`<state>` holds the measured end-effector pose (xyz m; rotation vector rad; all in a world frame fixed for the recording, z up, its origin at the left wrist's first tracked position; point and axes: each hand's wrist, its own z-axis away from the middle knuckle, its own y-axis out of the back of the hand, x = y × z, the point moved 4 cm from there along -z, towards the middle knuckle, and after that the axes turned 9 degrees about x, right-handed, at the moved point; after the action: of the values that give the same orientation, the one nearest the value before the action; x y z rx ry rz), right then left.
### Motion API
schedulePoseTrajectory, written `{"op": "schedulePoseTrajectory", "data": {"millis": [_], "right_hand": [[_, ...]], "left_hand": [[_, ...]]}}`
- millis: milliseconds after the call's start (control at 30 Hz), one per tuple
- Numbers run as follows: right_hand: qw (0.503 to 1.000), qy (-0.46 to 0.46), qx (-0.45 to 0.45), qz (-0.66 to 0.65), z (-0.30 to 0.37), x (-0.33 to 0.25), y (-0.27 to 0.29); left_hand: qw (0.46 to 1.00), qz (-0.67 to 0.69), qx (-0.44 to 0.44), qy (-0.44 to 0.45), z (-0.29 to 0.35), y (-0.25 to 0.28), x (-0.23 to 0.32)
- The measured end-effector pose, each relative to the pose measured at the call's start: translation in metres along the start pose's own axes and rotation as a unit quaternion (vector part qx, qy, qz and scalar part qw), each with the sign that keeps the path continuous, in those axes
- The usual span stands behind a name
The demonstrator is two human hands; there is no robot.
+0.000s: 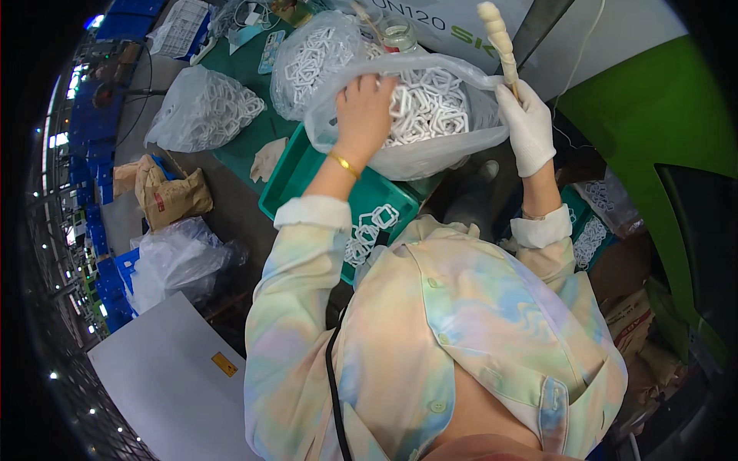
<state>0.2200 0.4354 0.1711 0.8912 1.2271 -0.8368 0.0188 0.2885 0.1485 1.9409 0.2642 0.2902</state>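
My bare left hand (364, 114), with a gold bracelet at the wrist, lies on the left side of a clear plastic bag (442, 150). Its fingers are spread at the bag's mouth, against white angular plastic rings (434, 104) that fill the bag. In a white glove, my right hand (527, 131) is closed by the bag's right rim, around the lower end of a stick wrapped in bumpy cream-coloured material (496, 34). The stick points up and away. Below my left forearm, a green plastic bin (288, 180) holds several white rings (369, 234).
Two more bags of white rings, one bag (204, 107) at left and another bag (315, 65) behind, rest on the green surface. A glass jar (398, 34) stands behind. Brown paper bags (173, 192) and a grey cabinet (173, 376) are at left. A green machine panel (653, 100) curves at right.
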Motion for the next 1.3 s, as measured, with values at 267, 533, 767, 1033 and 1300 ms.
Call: {"op": "schedulePoseTrajectory", "data": {"millis": [267,533,767,1033,1300], "right_hand": [[0.996,0.081,0.008,0.032,-0.001,-0.008,0.001],[0.998,0.048,-0.03,-0.002,0.007,-0.016,0.008],[0.992,0.088,-0.01,0.087,0.019,-0.028,-0.009],[0.988,0.108,-0.013,0.108,0.032,-0.034,-0.014],[0.985,0.062,-0.073,0.142,0.045,-0.016,0.005]], "left_hand": [[0.991,0.116,0.044,0.058,0.004,-0.026,0.034],[0.973,0.185,-0.133,-0.025,0.043,0.032,0.012],[0.979,0.167,-0.105,-0.059,0.046,0.011,0.039],[0.996,0.047,0.044,0.064,0.031,-0.01,-0.002],[0.925,0.284,0.191,0.165,0.075,0.075,-0.034]]}}
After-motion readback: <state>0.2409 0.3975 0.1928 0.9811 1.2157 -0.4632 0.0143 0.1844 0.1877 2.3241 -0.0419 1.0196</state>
